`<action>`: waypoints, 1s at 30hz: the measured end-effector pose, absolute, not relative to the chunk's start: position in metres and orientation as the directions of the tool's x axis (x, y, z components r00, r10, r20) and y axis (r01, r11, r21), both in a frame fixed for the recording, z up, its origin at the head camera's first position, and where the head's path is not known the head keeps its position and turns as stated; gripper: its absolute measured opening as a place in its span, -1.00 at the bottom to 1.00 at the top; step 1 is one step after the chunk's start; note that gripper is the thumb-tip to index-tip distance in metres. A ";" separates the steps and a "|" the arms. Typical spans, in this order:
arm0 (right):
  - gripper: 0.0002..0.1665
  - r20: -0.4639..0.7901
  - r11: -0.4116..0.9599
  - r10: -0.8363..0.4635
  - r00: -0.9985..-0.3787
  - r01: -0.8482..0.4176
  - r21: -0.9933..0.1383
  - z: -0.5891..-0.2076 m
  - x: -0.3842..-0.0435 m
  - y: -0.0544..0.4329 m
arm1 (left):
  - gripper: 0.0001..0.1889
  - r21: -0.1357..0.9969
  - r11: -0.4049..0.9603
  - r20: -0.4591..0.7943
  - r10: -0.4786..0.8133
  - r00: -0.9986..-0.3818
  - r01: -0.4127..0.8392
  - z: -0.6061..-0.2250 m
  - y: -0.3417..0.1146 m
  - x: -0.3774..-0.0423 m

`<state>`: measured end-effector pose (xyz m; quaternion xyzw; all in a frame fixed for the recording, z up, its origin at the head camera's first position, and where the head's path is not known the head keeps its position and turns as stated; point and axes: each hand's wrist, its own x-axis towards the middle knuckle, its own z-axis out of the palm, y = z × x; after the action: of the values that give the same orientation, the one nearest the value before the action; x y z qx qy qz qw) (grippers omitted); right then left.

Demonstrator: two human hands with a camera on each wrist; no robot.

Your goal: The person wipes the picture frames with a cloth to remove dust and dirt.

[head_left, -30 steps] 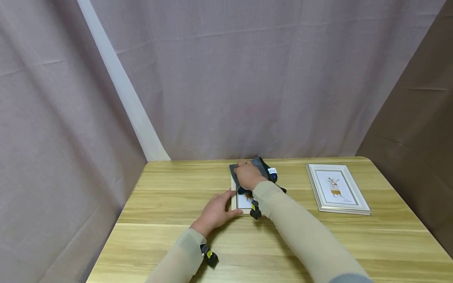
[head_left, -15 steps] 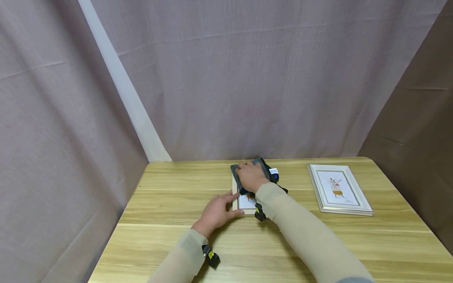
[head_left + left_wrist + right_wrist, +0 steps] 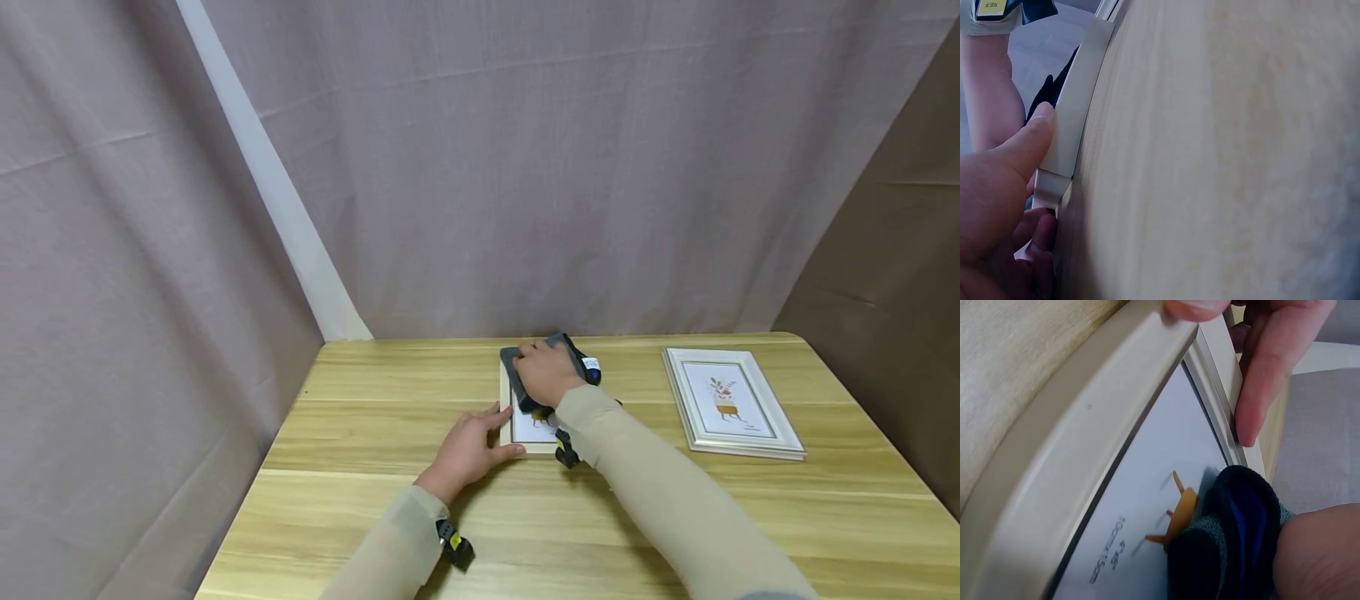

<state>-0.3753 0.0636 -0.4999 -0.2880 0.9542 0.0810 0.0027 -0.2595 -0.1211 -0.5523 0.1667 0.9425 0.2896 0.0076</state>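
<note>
A cream picture frame [image 3: 505, 429] lies flat near the back middle of the table. My left hand [image 3: 468, 447] holds its near left corner, thumb on the near edge and index finger [image 3: 1254, 412] along the left side. Under my right hand [image 3: 547, 372] is a bunched dark grey-blue cloth [image 3: 1200, 565], which the hand grips and presses onto the picture. The cloth and hand hide most of the picture; an orange pot on legs and small print show below. A white tag [image 3: 592, 364] sticks out at the cloth's right side.
A second cream picture frame [image 3: 791, 450] with a potted flower print lies to the right, seemingly on another. The wooden table [image 3: 360, 417] ends at the back against a grey-mauve curtain [image 3: 465, 208]. Each wrist wears a small black camera.
The head view has shifted slightly, so everything sits a little farther right. My right hand and the cloth have slid slightly right over the frame; my left hand keeps its hold on the corner.
</note>
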 end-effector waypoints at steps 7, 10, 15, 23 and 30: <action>-0.52 -0.062 0.845 -0.524 -0.849 -0.528 0.085 -0.497 -0.375 0.084 | -0.18 0.563 0.769 0.073 0.317 -0.946 0.301 -0.553 -0.120 -0.260; -0.51 -0.067 0.844 -0.524 -0.849 -0.528 0.091 -0.495 -0.374 0.093 | -0.18 0.569 0.771 0.060 0.309 -0.949 0.287 -0.552 -0.120 -0.259; -0.52 -0.064 0.844 -0.520 -0.852 -0.524 0.118 -0.493 -0.372 0.107 | -0.17 0.561 0.781 0.047 0.302 -0.952 0.275 -0.551 -0.121 -0.259; -0.54 -0.061 0.861 -0.495 -0.867 -0.499 0.096 -0.491 -0.376 0.127 | -0.17 0.560 0.779 0.057 0.304 -0.951 0.282 -0.549 -0.119 -0.262; -0.56 -0.051 0.875 -0.478 -0.877 -0.480 0.064 -0.488 -0.377 0.143 | -0.17 0.556 0.782 0.052 0.305 -0.951 0.281 -0.551 -0.117 -0.264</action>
<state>-0.3771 0.1432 -0.4882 -0.2473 0.9681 0.0375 0.0167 -0.2635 -0.1168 -0.5505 0.1551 0.9438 0.2912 0.0203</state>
